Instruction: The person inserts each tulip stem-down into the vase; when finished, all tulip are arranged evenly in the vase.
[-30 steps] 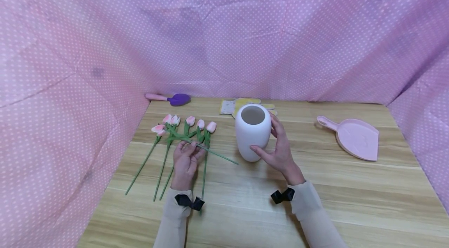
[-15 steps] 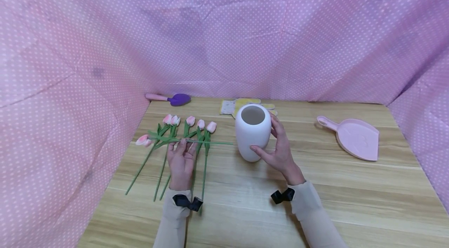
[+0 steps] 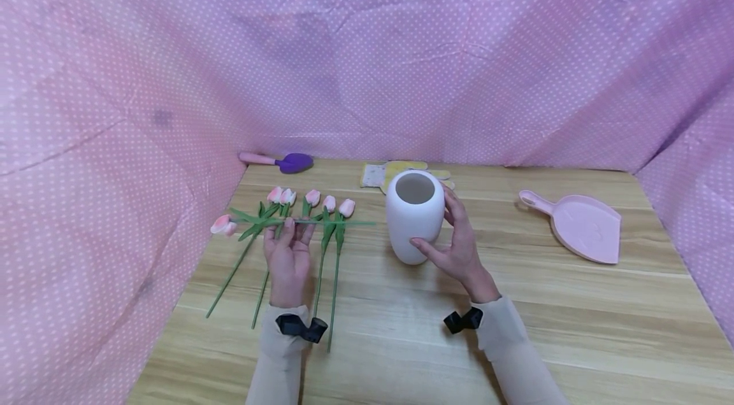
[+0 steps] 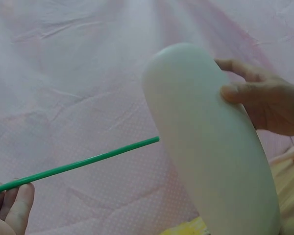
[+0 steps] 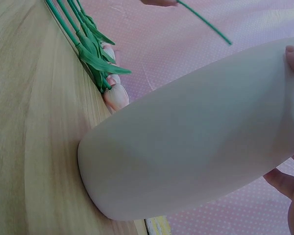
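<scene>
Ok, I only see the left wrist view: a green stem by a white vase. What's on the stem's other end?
Observer: A pink and white bloom; the head view shows it out past the left hand.
Child: Is the vase open at the top? I just see its side.
Observer: Yes, from the head view I can look down into its round opening.
Child: Cool! Are there more flowers?
Observer: Yes, five more tulips lie on the table, to the left of the vase.
</scene>
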Action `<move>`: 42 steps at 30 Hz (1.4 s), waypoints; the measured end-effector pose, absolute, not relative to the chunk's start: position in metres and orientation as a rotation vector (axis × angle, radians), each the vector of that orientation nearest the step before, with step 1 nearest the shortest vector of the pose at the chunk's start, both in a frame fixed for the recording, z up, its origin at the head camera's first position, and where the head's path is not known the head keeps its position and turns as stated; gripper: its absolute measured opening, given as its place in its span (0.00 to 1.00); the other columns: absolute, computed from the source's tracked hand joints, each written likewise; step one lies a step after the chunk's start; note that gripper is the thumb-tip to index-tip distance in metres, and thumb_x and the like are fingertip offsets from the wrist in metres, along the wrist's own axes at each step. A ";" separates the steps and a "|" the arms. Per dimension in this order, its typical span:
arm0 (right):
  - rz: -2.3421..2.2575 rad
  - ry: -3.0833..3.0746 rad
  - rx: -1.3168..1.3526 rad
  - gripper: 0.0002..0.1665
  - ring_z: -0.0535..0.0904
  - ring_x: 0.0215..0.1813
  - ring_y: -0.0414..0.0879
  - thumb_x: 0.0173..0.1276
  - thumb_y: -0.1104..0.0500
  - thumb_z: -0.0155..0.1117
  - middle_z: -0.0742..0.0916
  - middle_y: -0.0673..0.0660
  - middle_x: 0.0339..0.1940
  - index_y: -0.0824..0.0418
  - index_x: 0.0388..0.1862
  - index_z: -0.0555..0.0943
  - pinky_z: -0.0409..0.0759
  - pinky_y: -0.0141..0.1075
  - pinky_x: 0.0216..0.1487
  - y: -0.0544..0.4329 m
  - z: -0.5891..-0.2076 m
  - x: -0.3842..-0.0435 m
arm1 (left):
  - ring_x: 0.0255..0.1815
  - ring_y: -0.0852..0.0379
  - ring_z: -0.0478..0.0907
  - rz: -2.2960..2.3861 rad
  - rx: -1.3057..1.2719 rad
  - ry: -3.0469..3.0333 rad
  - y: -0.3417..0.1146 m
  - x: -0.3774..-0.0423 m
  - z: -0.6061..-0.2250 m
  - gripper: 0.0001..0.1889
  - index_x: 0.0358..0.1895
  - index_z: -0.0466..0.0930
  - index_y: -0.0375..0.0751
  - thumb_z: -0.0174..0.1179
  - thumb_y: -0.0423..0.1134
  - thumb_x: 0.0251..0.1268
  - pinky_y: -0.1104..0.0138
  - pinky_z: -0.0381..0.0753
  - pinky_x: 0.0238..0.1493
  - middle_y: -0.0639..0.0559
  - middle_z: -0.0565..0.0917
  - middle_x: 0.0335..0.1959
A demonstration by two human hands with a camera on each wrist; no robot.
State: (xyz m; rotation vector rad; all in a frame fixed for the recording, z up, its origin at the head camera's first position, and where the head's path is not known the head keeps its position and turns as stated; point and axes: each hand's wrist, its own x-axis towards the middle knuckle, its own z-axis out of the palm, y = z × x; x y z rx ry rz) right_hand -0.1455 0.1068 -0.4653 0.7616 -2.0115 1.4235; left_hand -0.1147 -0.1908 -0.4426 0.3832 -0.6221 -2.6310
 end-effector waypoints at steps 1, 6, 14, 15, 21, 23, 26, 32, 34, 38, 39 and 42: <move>1.422 -2.003 0.768 0.56 0.67 0.76 0.42 0.62 0.34 0.68 0.70 0.66 0.75 0.68 0.74 0.59 0.75 0.34 0.71 0.107 -0.465 -0.146 | 0.32 0.49 0.85 -2.631 0.375 -0.616 -0.191 -0.115 -0.440 0.06 0.45 0.69 0.36 0.52 0.24 0.72 0.58 0.91 0.40 0.44 0.82 0.30; 1.422 -1.979 0.786 0.55 0.67 0.76 0.41 0.62 0.36 0.69 0.70 0.67 0.75 0.69 0.73 0.60 0.74 0.32 0.70 0.107 -0.466 -0.146 | 0.31 0.49 0.84 -2.637 0.325 -0.569 -0.190 -0.117 -0.425 0.07 0.45 0.70 0.37 0.52 0.23 0.71 0.58 0.91 0.36 0.42 0.81 0.30; 1.435 -2.014 0.785 0.55 0.67 0.77 0.42 0.62 0.36 0.68 0.69 0.65 0.76 0.67 0.75 0.59 0.74 0.33 0.71 0.109 -0.466 -0.146 | 0.36 0.48 0.85 -2.633 0.246 -0.561 -0.186 -0.117 -0.404 0.08 0.50 0.71 0.35 0.52 0.24 0.71 0.58 0.91 0.41 0.41 0.82 0.40; 1.430 -2.016 0.786 0.55 0.66 0.77 0.43 0.62 0.36 0.68 0.69 0.65 0.76 0.67 0.75 0.59 0.75 0.35 0.71 0.109 -0.466 -0.146 | 0.36 0.48 0.85 -2.632 0.233 -0.566 -0.186 -0.117 -0.401 0.08 0.50 0.71 0.35 0.52 0.24 0.72 0.58 0.91 0.42 0.41 0.82 0.40; 1.411 -2.030 0.790 0.56 0.66 0.78 0.42 0.62 0.35 0.68 0.68 0.65 0.77 0.67 0.76 0.58 0.76 0.40 0.72 0.109 -0.465 -0.145 | 0.35 0.47 0.84 -2.628 0.155 -0.567 -0.180 -0.120 -0.390 0.06 0.45 0.69 0.35 0.53 0.24 0.71 0.59 0.91 0.42 0.41 0.81 0.35; 1.410 -2.023 0.793 0.56 0.66 0.78 0.42 0.62 0.35 0.68 0.69 0.66 0.76 0.67 0.76 0.58 0.74 0.36 0.72 0.109 -0.465 -0.146 | 0.35 0.47 0.84 -2.629 0.129 -0.573 -0.178 -0.122 -0.386 0.05 0.43 0.69 0.35 0.54 0.25 0.71 0.59 0.91 0.41 0.41 0.81 0.34; 1.409 -2.007 0.788 0.55 0.66 0.77 0.42 0.62 0.35 0.68 0.69 0.66 0.76 0.68 0.75 0.59 0.72 0.30 0.72 0.109 -0.466 -0.146 | 0.34 0.46 0.84 -2.628 0.094 -0.589 -0.174 -0.124 -0.379 0.04 0.42 0.70 0.35 0.55 0.25 0.70 0.60 0.91 0.40 0.40 0.81 0.32; 1.422 -1.994 0.773 0.56 0.68 0.75 0.43 0.61 0.34 0.68 0.70 0.67 0.74 0.69 0.73 0.61 0.74 0.30 0.71 0.108 -0.467 -0.145 | 0.34 0.45 0.86 -2.627 0.057 -0.591 -0.167 -0.129 -0.365 0.04 0.41 0.70 0.35 0.53 0.24 0.71 0.59 0.91 0.40 0.40 0.82 0.30; 1.425 -1.992 0.777 0.56 0.68 0.75 0.43 0.61 0.34 0.68 0.70 0.67 0.74 0.69 0.73 0.61 0.73 0.29 0.71 0.108 -0.467 -0.145 | 0.33 0.45 0.86 -2.620 0.068 -0.592 -0.164 -0.131 -0.360 0.04 0.41 0.70 0.35 0.52 0.23 0.71 0.59 0.92 0.38 0.41 0.82 0.30; 1.421 -1.989 0.791 0.55 0.67 0.76 0.42 0.62 0.35 0.68 0.70 0.67 0.75 0.69 0.74 0.60 0.71 0.27 0.72 0.108 -0.466 -0.146 | 0.30 0.46 0.87 -2.604 0.070 -0.623 -0.159 -0.134 -0.354 0.05 0.41 0.70 0.35 0.50 0.22 0.72 0.59 0.92 0.36 0.42 0.82 0.29; 1.421 -1.989 0.793 0.55 0.67 0.76 0.41 0.62 0.35 0.68 0.70 0.67 0.75 0.69 0.74 0.60 0.71 0.27 0.72 0.108 -0.466 -0.146 | 0.30 0.47 0.87 -2.602 0.058 -0.632 -0.157 -0.135 -0.353 0.05 0.41 0.70 0.35 0.51 0.22 0.72 0.59 0.92 0.36 0.42 0.83 0.29; 1.418 -1.989 0.793 0.55 0.67 0.76 0.42 0.62 0.35 0.68 0.69 0.67 0.75 0.69 0.74 0.60 0.72 0.28 0.71 0.108 -0.465 -0.146 | 0.31 0.47 0.87 -2.587 0.007 -0.686 -0.152 -0.137 -0.350 0.05 0.41 0.71 0.35 0.51 0.22 0.71 0.59 0.92 0.36 0.43 0.84 0.29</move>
